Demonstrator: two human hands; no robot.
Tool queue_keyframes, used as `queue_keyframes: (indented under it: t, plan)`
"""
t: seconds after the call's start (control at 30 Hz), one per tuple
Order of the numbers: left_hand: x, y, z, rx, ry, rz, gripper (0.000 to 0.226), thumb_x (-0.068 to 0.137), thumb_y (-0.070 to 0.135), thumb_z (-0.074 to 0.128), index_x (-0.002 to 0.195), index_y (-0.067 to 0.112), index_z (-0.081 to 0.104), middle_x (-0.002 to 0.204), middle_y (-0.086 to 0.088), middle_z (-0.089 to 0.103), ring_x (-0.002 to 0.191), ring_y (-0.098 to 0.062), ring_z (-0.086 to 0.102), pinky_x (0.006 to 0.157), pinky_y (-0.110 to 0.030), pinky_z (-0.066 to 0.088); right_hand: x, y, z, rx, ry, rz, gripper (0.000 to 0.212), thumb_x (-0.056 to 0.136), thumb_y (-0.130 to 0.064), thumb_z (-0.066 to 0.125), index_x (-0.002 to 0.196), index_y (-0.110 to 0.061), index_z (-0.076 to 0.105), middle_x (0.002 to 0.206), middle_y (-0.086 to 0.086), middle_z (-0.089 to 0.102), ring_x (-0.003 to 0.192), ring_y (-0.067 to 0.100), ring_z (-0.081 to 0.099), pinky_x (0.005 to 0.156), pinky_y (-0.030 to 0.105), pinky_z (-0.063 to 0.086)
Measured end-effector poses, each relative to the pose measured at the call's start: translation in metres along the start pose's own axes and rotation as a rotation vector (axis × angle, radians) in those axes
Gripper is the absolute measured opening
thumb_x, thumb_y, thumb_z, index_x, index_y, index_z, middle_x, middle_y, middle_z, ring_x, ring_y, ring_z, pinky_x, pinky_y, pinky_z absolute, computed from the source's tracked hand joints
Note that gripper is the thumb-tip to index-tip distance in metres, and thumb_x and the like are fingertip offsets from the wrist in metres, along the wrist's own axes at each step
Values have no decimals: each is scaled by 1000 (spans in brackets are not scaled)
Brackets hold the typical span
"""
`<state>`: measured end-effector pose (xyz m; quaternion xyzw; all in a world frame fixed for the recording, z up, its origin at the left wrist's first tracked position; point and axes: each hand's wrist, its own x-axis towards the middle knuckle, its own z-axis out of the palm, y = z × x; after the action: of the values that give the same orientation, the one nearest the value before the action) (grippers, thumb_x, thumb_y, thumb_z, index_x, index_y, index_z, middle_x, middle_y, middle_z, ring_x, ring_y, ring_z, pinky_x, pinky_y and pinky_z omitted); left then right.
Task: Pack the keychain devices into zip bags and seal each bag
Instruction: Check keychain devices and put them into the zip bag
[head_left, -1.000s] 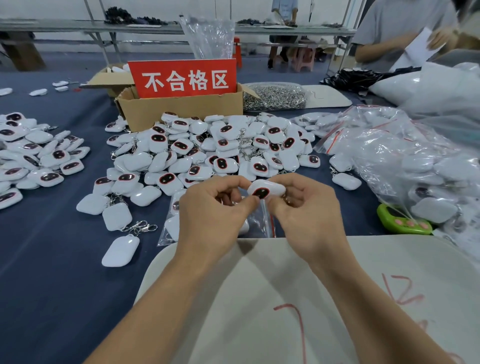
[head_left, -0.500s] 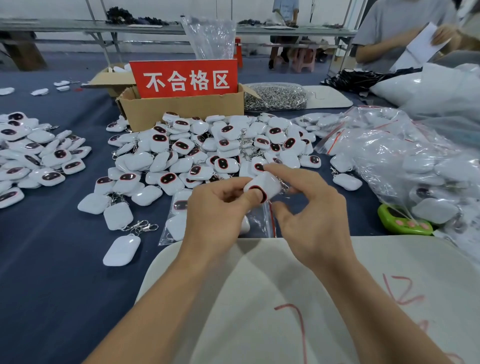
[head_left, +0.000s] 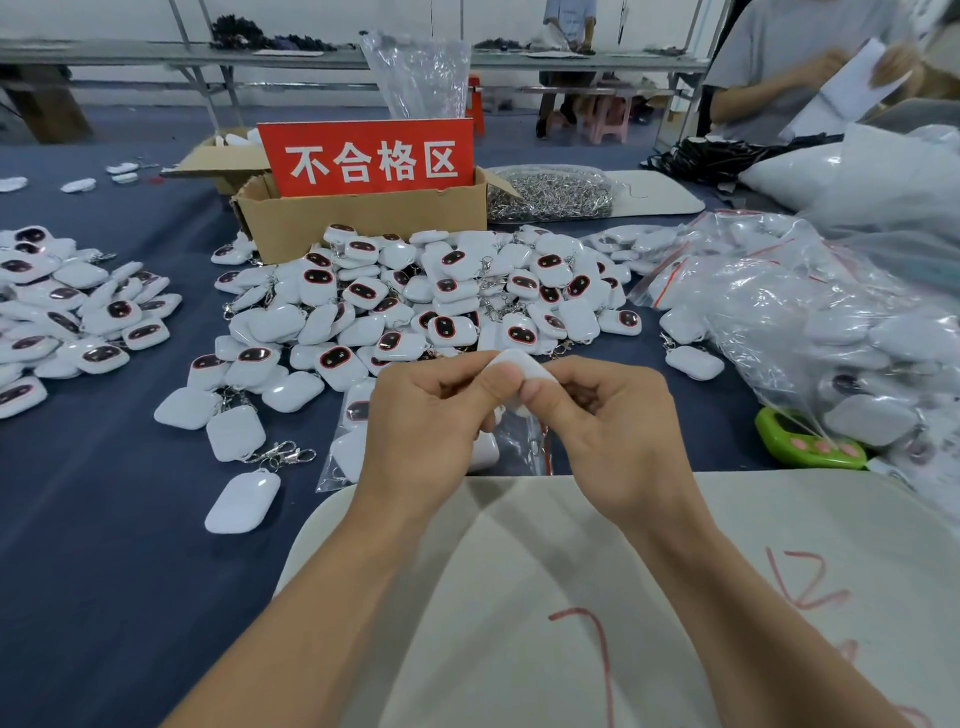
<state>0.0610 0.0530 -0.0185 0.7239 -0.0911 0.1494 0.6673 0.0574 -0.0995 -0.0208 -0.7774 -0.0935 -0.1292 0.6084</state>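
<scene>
While both hands pinch white rounded plastic keychain device, my left hand thumb on top, right hand curled at its end, device hangs over clear zip bags on blue tabletop. My judgement: tuck chain, free one hand for bag mouth.

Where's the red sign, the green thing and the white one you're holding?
red sign (head_left: 371, 158): head view, centre of its face.
green thing (head_left: 779, 434): head view, its top.
held white device (head_left: 527, 364): head view, its upper edge.
</scene>
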Motion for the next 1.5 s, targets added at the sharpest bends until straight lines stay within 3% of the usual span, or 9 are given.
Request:
queue_keyframes:
  t: [0.23,0.33,0.47,0.57,1.03,1.1,1.2,1.27,1.5]
  plan:
    - [0,-2,1,28,17,-47,22,88,34,72,67,35,78,53,9,58,53,-5,49,55,-16,44,1,1,1,17,-25,54,15,88,-37,67,88,-28,79,75,12,73,64,17,57,67,49,55]
    - [5,1,-7,-113,251,-154,18,86,19,79,71,30,81,62,10,69,56,-2,57,56,-12,47,2,3,-2,-5,69,73,12,92,-35,68,86,-30,77,67,1,72,58,6,54,62,32,51]
    - [22,1,-41,-218,589,-209,23,87,13,78,67,24,79,60,10,64,54,-3,52,51,-13,44,8,6,-14,-45,218,186,16,95,-35,72,80,-39,76,63,-1,71,50,7,54,59,35,53]
    - [25,-2,-55,-258,677,-238,20,86,13,75,68,21,78,59,7,60,53,-5,48,50,-13,42,9,6,-21,-195,216,227,12,86,-48,77,74,-46,73,58,-12,69,51,-3,58,54,17,42]
    - [25,-15,-59,16,709,-268,25,82,17,64,88,34,81,55,16,61,53,-5,52,51,-15,45,13,11,-30,-372,221,341,17,77,-47,85,68,-43,71,58,-10,67,56,10,59,57,26,43]
    - [23,-16,-61,213,643,-220,27,86,23,60,103,31,79,68,17,71,67,-5,66,65,-20,55,13,11,-28,-384,204,343,16,78,-45,84,69,-43,71,57,-10,67,56,9,59,56,26,42]
    - [17,-19,-60,735,490,-101,32,96,22,53,118,26,75,99,8,76,94,-19,65,86,-27,42,13,10,-26,-392,187,341,16,78,-44,84,69,-43,70,57,-10,66,50,3,55,54,25,39]
    - [16,-18,-62,847,426,-131,32,97,17,50,112,23,77,102,-3,77,97,-29,65,81,-30,39,12,8,-26,-385,190,332,17,79,-43,84,69,-42,70,58,-9,66,51,1,54,53,24,39]
    - [0,-11,-59,964,395,-146,25,90,18,54,69,24,66,60,8,58,59,-19,48,59,-32,29,12,8,-26,-374,212,325,23,80,-44,84,65,-30,72,59,-7,66,48,1,51,51,20,41]
